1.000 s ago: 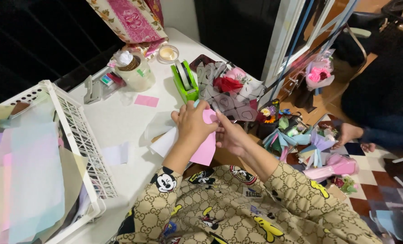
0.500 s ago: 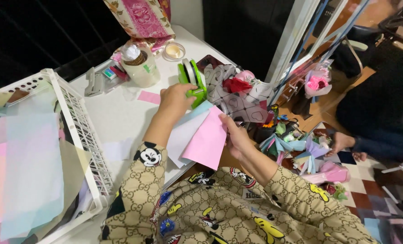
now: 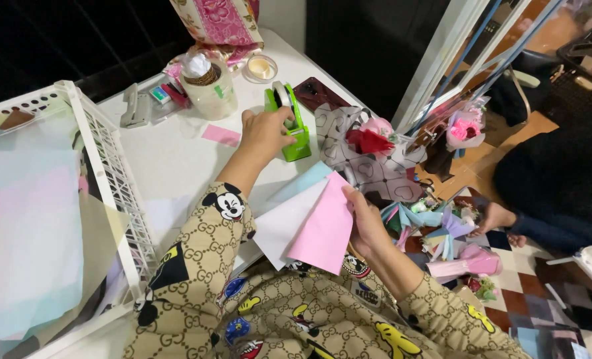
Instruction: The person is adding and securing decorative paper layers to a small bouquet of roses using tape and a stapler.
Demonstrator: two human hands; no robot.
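My left hand [image 3: 264, 135] grips the green tape dispenser [image 3: 289, 124] near the tabletop's far edge while my right hand [image 3: 366, 223] pinches the light, floppy pink paper [image 3: 322, 226] by its edge.

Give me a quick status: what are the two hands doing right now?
Left hand on green tape dispenser, gripping it. Right hand holding pink paper sheet with white sheet behind. Nothing between them.
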